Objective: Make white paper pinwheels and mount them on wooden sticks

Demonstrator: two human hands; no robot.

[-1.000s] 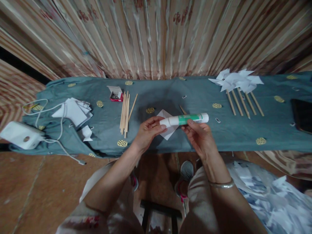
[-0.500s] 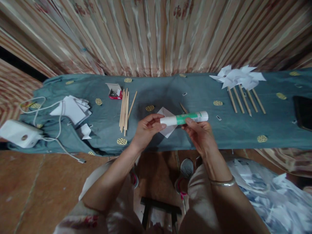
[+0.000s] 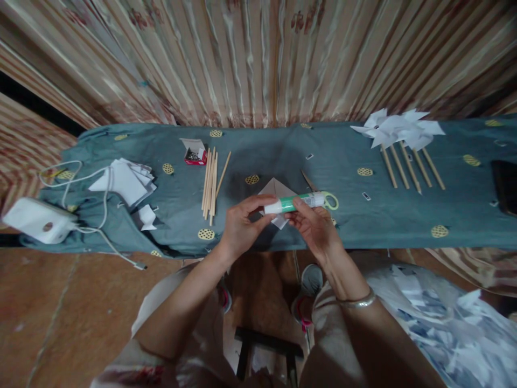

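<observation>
A white and green glue stick point(image 3: 288, 205) is held level between my two hands above the table. My left hand point(image 3: 240, 225) pinches its white left end between thumb and fingers. My right hand point(image 3: 318, 230) is closed around the middle of the tube, thumb on top. Beneath lies a folded square of white paper point(image 3: 275, 186), partly covered by the glue stick and fingers. Just behind the tube are scissors point(image 3: 332, 201), a pale green handle loop and a pointed blade showing, the rest hidden.
Left of my hands lie several wooden sticks point(image 3: 209, 186), an open red box of small metal pieces point(image 3: 195, 155), cut paper point(image 3: 123, 182) and a white power bank point(image 3: 39, 221) with cables. Finished paper pinwheels point(image 3: 398, 129) and a dark phone point(image 3: 504, 186) lie right. A bag of paper scraps point(image 3: 456, 323) stands lower right.
My right hand has moved left towards my left hand, and the glue stick looks shorter end to end. The scissors' handle loop, hidden before, now shows.
</observation>
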